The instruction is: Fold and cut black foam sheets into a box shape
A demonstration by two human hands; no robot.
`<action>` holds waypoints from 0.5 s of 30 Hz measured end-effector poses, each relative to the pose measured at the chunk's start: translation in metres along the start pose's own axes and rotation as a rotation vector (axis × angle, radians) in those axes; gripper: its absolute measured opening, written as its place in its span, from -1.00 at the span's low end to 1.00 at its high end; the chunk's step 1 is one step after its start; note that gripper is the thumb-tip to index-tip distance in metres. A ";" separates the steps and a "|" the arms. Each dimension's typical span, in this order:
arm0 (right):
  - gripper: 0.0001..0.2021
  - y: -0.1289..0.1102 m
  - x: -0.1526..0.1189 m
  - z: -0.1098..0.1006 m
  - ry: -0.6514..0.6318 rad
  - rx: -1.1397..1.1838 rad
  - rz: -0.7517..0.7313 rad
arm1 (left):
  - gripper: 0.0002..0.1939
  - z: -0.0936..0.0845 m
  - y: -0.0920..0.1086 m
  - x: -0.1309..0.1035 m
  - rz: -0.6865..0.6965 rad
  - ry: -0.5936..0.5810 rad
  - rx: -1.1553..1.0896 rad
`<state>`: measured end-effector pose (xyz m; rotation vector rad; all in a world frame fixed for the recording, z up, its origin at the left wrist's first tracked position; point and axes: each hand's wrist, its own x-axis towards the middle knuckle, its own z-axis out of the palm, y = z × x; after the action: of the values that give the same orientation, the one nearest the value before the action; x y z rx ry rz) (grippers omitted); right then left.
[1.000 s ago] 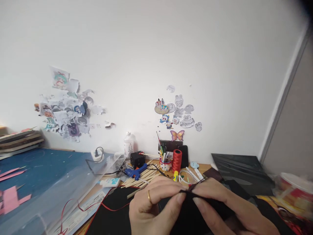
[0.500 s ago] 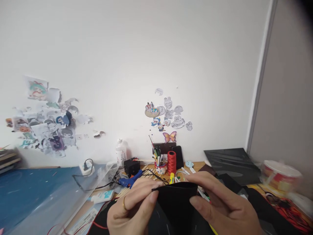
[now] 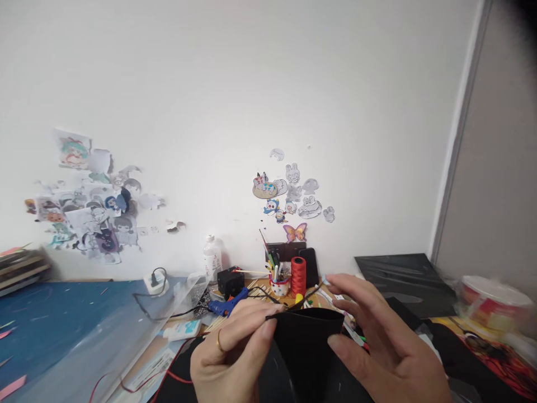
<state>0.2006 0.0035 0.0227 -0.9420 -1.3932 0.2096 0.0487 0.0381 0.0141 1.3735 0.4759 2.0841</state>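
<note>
A thin black piece (image 3: 308, 347), folded so that a gap shows between two layers along its top edge, stands in front of me. It looks like cloth or soft sheet. My left hand (image 3: 237, 350) pinches its upper left corner between thumb and fingers; a ring is on one finger. My right hand (image 3: 384, 341) has its thumb against the front near the right edge, with the fingers raised and spread away from it. Behind the top edge, a narrow dark strip (image 3: 311, 293) slants up toward the right fingertips; whether they touch it I cannot tell.
Behind my hands are a blue glue gun (image 3: 229, 303), a red thread spool (image 3: 298, 275), a pen cup (image 3: 279, 285) and a clear bottle (image 3: 212, 259). A white tube (image 3: 182, 330) and plastic sheet (image 3: 113, 341) lie left. A black sheet (image 3: 403, 285) and tub (image 3: 495, 299) are right.
My right fingers have lifted off the top edge and spread from the thumb. My left hand keeps its pinch. The whole view has shifted slightly.
</note>
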 end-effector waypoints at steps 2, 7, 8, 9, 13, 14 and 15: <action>-0.52 0.004 -0.002 0.002 0.020 0.065 0.083 | -0.90 0.000 -0.001 0.002 0.068 -0.008 0.014; -0.55 0.013 -0.001 0.000 -0.128 0.346 0.158 | -0.79 -0.006 -0.003 0.006 0.253 -0.144 0.027; -0.60 0.013 0.001 -0.001 -0.166 0.374 0.177 | -0.79 -0.007 -0.003 0.007 0.248 -0.171 0.016; -0.63 0.013 0.003 -0.002 -0.197 0.371 0.206 | -0.80 -0.007 -0.003 0.007 0.221 -0.185 -0.005; -0.75 0.013 0.007 -0.002 -0.246 0.103 0.197 | -0.97 -0.004 -0.002 0.007 -0.064 -0.152 -0.147; -0.80 0.014 0.007 -0.002 -0.237 0.022 0.173 | -0.94 -0.002 -0.002 0.008 -0.167 -0.100 -0.166; -0.83 0.015 0.005 -0.003 -0.219 -0.043 0.153 | -0.88 -0.001 -0.003 0.008 -0.283 -0.039 -0.178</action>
<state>0.2099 0.0148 0.0168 -1.0871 -1.5308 0.4090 0.0465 0.0459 0.0180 1.1688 0.4297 1.8199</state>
